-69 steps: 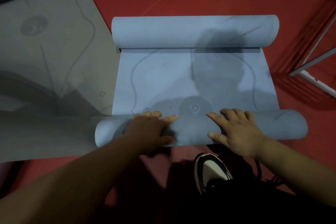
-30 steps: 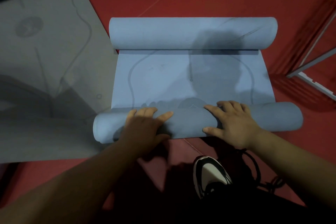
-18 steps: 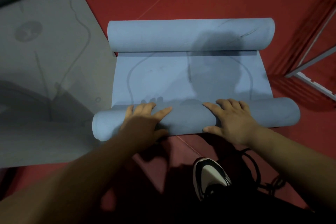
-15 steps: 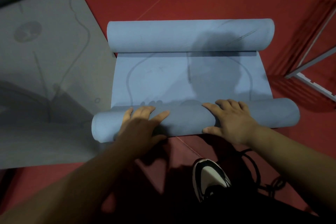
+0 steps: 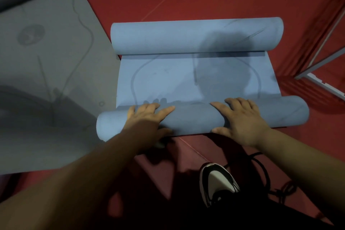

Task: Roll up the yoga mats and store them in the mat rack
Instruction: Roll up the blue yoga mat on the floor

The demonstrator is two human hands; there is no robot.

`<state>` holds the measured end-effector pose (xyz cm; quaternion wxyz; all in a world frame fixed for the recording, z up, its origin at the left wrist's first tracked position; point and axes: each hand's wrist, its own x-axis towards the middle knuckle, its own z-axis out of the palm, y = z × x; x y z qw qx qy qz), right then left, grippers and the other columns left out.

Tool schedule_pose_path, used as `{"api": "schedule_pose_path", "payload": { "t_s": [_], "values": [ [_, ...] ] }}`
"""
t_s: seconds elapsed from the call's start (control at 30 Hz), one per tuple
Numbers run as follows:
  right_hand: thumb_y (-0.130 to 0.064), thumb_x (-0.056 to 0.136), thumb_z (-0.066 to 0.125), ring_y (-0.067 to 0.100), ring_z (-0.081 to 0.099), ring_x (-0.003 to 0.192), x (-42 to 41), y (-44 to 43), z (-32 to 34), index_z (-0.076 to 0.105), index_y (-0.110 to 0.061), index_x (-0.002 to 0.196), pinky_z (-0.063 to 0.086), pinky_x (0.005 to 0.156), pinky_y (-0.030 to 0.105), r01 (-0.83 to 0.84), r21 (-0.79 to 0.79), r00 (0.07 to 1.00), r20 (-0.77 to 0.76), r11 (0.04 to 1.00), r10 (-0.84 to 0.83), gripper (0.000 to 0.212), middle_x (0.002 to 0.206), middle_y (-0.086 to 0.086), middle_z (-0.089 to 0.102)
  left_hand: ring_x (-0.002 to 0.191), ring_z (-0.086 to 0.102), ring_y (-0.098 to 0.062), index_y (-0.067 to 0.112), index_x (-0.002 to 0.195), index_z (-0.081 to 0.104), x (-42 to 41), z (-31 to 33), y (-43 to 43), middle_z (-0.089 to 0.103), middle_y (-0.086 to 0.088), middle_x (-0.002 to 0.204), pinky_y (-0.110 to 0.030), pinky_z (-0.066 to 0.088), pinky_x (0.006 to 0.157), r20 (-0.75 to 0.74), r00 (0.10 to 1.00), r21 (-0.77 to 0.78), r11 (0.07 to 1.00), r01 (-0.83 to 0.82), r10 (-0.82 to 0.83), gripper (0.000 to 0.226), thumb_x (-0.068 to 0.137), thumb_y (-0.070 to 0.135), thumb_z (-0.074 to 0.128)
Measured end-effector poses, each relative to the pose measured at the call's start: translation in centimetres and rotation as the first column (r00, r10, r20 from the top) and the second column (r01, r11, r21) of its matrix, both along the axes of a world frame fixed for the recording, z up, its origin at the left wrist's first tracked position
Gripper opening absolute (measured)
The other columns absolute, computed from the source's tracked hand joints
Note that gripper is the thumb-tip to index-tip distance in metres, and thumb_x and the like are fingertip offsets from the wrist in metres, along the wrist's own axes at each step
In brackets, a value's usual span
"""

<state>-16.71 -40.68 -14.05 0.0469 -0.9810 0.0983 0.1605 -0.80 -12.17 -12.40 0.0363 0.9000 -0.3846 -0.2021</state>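
Note:
A light blue yoga mat point(image 5: 168, 80) lies on the red floor, curled up at both ends. Its near roll point(image 5: 194, 119) runs left to right in front of me. The far roll point(image 5: 186, 37) lies parallel behind a short flat stretch. My left hand point(image 5: 147, 117) presses on the near roll left of its middle, fingers spread over the top. My right hand point(image 5: 242, 117) presses on it right of the middle, fingers flat and thumb on the near side.
A grey yoga mat point(image 5: 46, 61) lies spread flat on the left, beside the blue one. A white metal frame point(image 5: 317, 73) stands at the right edge. My black and white shoe point(image 5: 218, 181) and a black cord point(image 5: 261, 166) are on the floor below the roll.
Both hands have pushed the near roll away from me. It has rolled over the round logo on the mat, and the flat stretch between the two rolls is shorter.

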Motion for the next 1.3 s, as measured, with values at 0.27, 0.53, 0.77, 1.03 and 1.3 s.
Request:
{"api": "schedule_pose_path", "payload": {
  "t_s": [0.27, 0.53, 0.77, 1.03, 1.3],
  "values": [
    [-0.094, 0.07, 0.014, 0.03, 0.029, 0.143, 1.2, -0.7, 0.6, 0.011, -0.049, 0.156, 0.018, 0.119, 0.051, 0.004, 0.03, 0.997, -0.081, 1.0, -0.001, 0.098, 0.157, 0.006, 0.033, 0.133, 0.049, -0.026, 0.049, 0.147, 0.044, -1.1, -1.3, 0.4, 0.054, -0.001, 0.143, -0.061, 0.027, 0.114, 0.159, 0.986, -0.095, 0.995, -0.031, 0.046, 0.081, 0.074, 0.068, 0.073],
    [-0.091, 0.073, 0.025, 0.031, 0.036, 0.138, 1.2, -1.0, 0.1, 0.014, -0.05, 0.155, 0.021, 0.115, 0.054, -0.04, -0.001, 0.999, -0.028, 0.999, 0.04, 0.092, 0.151, 0.007, 0.04, 0.148, 0.025, -0.016, 0.057, 0.154, 0.016, 1.0, -0.3, -0.7, 0.031, 0.006, 0.161, -0.051, 0.01, 0.122, -0.022, 0.999, 0.031, 0.998, -0.046, 0.047, 0.078, 0.088, 0.073, 0.054],
    [-0.094, 0.073, 0.019, 0.025, 0.045, 0.129, 2.1, -1.9, 0.4, 0.018, -0.051, 0.154, 0.03, 0.107, 0.049, -0.06, 0.011, 0.997, -0.049, 0.998, 0.06, 0.091, 0.14, 0.0, 0.049, 0.126, 0.054, -0.041, 0.039, 0.154, 0.038, -1.1, -1.6, -0.1, 0.056, -0.015, 0.141, -0.069, 0.035, 0.106, 0.289, 0.953, -0.005, 0.995, 0.101, -0.096, 0.088, 0.075, 0.074, 0.053],
    [-0.094, 0.068, 0.026, 0.025, 0.046, 0.127, 3.1, -2.0, 1.3, 0.012, -0.053, 0.152, 0.033, 0.107, 0.049, -0.013, 0.107, 0.987, -0.158, 0.994, 0.03, 0.094, 0.138, -0.003, 0.049, 0.119, 0.056, -0.044, 0.039, 0.15, 0.045, 0.5, -2.1, -0.6, 0.057, -0.021, 0.136, -0.062, 0.042, 0.1, 0.281, 0.952, -0.04, 0.99, 0.135, -0.118, 0.089, 0.071, 0.074, 0.068],
    [-0.093, 0.068, 0.026, 0.024, 0.046, 0.127, 1.9, -1.3, 1.6, 0.014, -0.052, 0.152, 0.035, 0.106, 0.047, 0.015, 0.132, 0.982, -0.188, 0.991, 0.01, 0.094, 0.137, -0.005, 0.05, 0.095, 0.061, -0.038, 0.038, 0.141, 0.058, 0.9, -1.5, -0.6, 0.065, -0.014, 0.113, -0.054, 0.047, 0.086, 0.277, 0.943, -0.013, 0.98, 0.198, -0.186, 0.079, 0.074, 0.077, 0.042]
  ]
}}
